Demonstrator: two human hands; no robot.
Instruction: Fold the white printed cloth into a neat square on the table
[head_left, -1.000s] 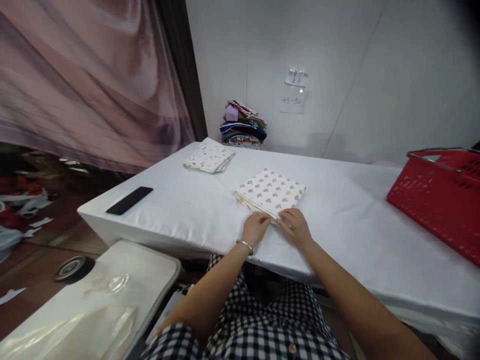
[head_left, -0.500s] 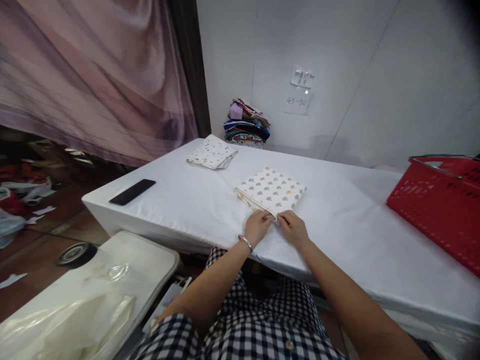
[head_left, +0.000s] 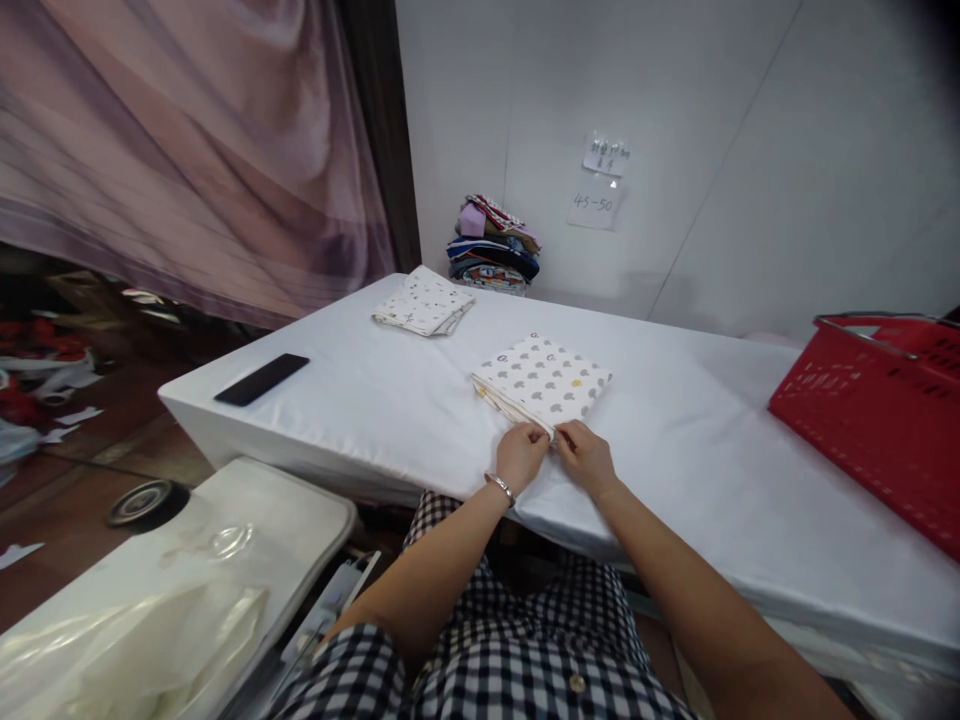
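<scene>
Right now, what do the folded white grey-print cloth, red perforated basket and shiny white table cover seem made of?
Folded white grey-print cloth: probably cotton, matte; soft layered edges, fibre unconfirmed.
Red perforated basket: likely moulded plastic, smooth-looking; even colour, regular holes.
Shiny white table cover: satin-like fabric, perhaps synthetic; sheen and wrinkles, though a coated sheet is possible.

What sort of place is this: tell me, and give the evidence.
Probably a textile workroom: a folded white fabric with grey motifs lies on a long white cloth-covered table, with a stack of multicoloured fabrics beyond it.
</scene>
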